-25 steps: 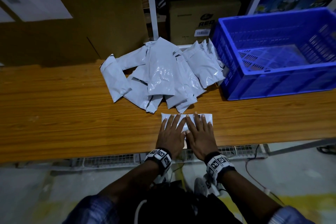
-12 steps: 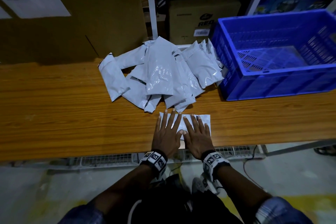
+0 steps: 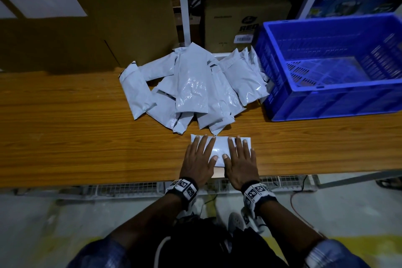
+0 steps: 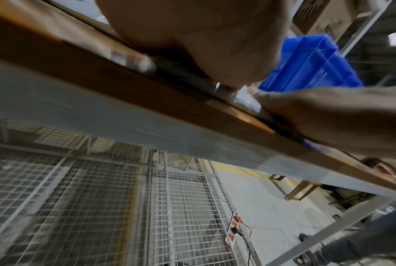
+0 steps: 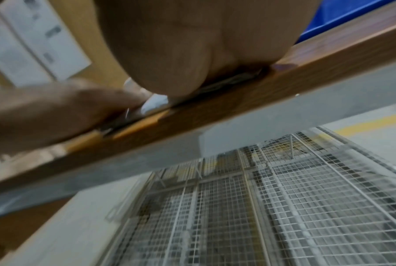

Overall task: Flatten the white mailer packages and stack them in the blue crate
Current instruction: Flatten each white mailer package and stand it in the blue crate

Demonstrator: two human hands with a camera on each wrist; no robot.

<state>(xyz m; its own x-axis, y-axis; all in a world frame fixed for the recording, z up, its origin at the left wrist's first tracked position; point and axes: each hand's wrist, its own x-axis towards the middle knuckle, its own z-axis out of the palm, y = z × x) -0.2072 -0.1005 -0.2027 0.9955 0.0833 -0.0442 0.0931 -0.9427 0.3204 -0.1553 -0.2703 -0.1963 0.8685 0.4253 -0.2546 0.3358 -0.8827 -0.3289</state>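
On mailer [image 3: 220, 144]: flat hands [image 3: 219, 162].

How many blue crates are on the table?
1. The blue crate stands at the right of the wooden table, beside the pile of mailers.

Wooden table [image 3: 65, 137], mailer pile [image 3: 191, 91], one flat mailer [image 3: 220, 144] (near edge), blue crate [image 3: 335, 102]
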